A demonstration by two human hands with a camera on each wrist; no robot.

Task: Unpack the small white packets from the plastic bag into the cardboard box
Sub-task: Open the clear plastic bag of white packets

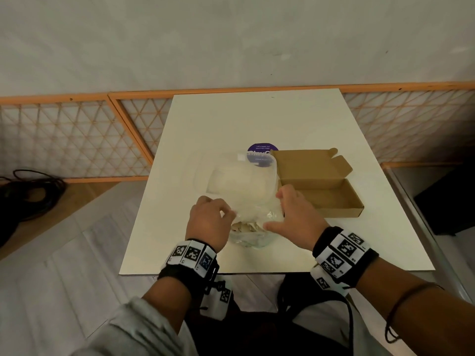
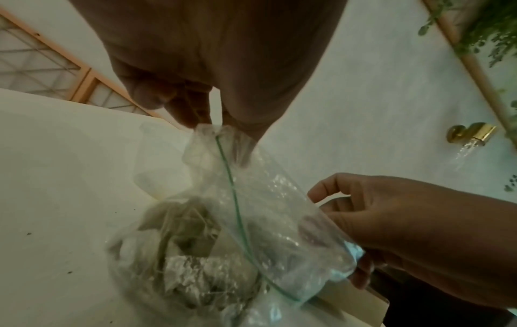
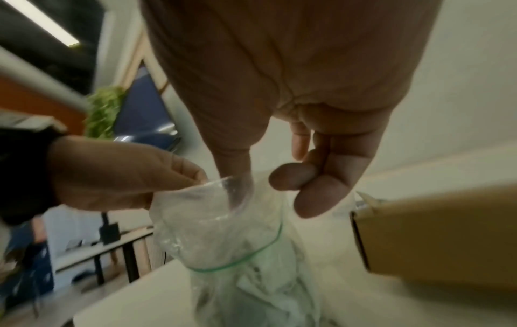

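We pinch the top edge of the clear plastic bag [image 1: 250, 206] with our left hand [image 1: 209, 219], fingers curled on the film just above its green zip line [image 2: 238, 212]. Our right hand [image 1: 295, 217] takes the opposite side of the bag's mouth, the thumb reaching inside the opening and the other fingers bent outside the film, so the mouth is held between both hands. The bag stands on the white table [image 1: 257, 119], and the small white packets [image 2: 184, 265] lie bunched in its bottom. The open cardboard box [image 1: 326, 194] sits on the table just right of the bag, its lid flap raised at the back. A purple round sticker [image 1: 262, 154] shows behind the bag.
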